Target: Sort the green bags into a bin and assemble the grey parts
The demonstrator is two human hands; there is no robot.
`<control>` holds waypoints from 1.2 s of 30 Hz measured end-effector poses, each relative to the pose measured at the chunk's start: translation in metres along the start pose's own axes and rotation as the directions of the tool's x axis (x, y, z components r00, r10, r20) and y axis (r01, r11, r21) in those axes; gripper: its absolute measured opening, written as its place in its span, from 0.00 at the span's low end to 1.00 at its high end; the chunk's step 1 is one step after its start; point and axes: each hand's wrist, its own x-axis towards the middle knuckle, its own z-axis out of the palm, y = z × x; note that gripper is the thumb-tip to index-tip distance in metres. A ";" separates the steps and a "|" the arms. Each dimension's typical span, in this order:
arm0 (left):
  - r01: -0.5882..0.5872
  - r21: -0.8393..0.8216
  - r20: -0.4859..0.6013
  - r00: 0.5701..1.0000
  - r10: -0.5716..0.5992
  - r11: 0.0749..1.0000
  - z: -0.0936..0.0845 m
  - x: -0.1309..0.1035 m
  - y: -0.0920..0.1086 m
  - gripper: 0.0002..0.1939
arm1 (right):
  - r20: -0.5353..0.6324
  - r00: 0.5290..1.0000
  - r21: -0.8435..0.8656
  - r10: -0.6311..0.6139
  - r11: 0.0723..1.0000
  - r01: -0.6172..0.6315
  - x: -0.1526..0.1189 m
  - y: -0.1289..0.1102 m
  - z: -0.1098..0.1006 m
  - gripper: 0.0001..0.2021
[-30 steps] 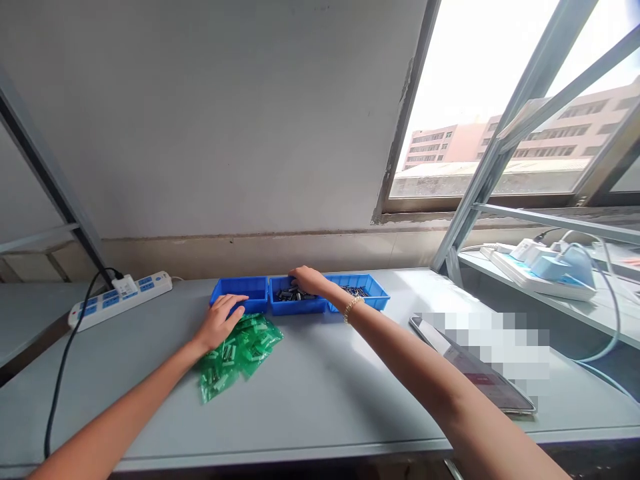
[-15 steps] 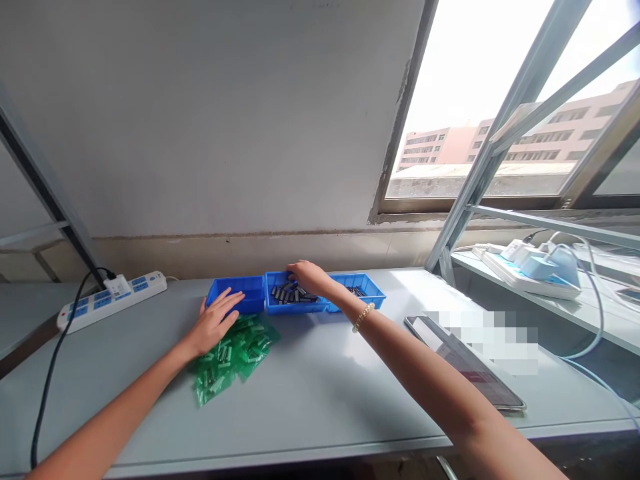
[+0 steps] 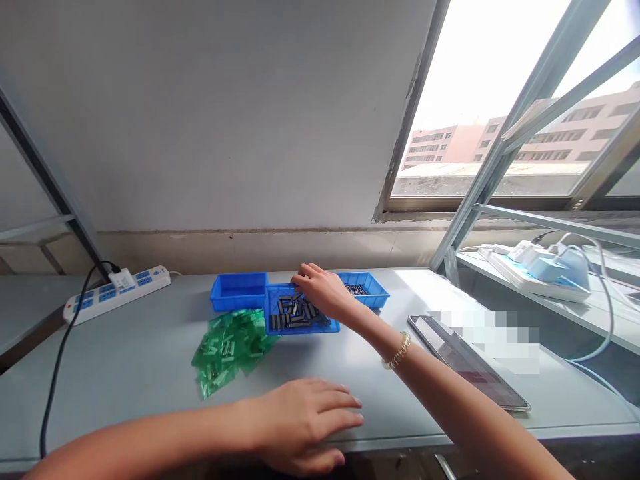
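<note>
My right hand (image 3: 320, 287) is closed on the far rim of a blue plastic bin (image 3: 303, 329). Dark rectangular parts (image 3: 295, 310) lie loose in that bin, which sits forward of its two neighbours. Above the front edge of the table, my left hand (image 3: 315, 423) is open with fingers spread and nothing in it. To the left stands another blue bin (image 3: 240, 307) with no parts showing inside. Just in front of it is a pile of green plastic bags (image 3: 225, 353) with small pieces inside. A third blue bin (image 3: 377, 301), partly behind my right hand, holds small thin metal pieces (image 3: 357, 289).
A white power strip (image 3: 117, 293) with a black cable lies at the left on the grey table (image 3: 150, 373). At the right is a tablet (image 3: 465, 363). A metal frame (image 3: 493, 167) rises by the window, beside a shelf with plugged-in chargers (image 3: 555, 267).
My right hand has pulled the middle bin toward me, out of line with the others. My left hand has left the left bin and moved right and nearer to me.
</note>
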 end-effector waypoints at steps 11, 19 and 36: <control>0.061 -0.083 0.061 0.997 -0.056 0.995 0.021 0.017 -0.026 0.22 | -0.304 0.945 -0.094 -0.121 0.991 0.097 -0.024 0.005 0.027 0.12; 0.000 -0.109 0.071 0.997 0.008 0.994 0.017 0.016 -0.029 0.22 | -0.476 0.846 -0.121 -0.242 0.970 0.209 -0.029 -0.007 0.034 0.14; 0.042 -0.182 0.050 0.998 -0.034 0.982 0.019 0.014 -0.033 0.21 | -0.627 0.739 -0.107 -0.248 0.966 0.234 -0.039 -0.017 0.043 0.12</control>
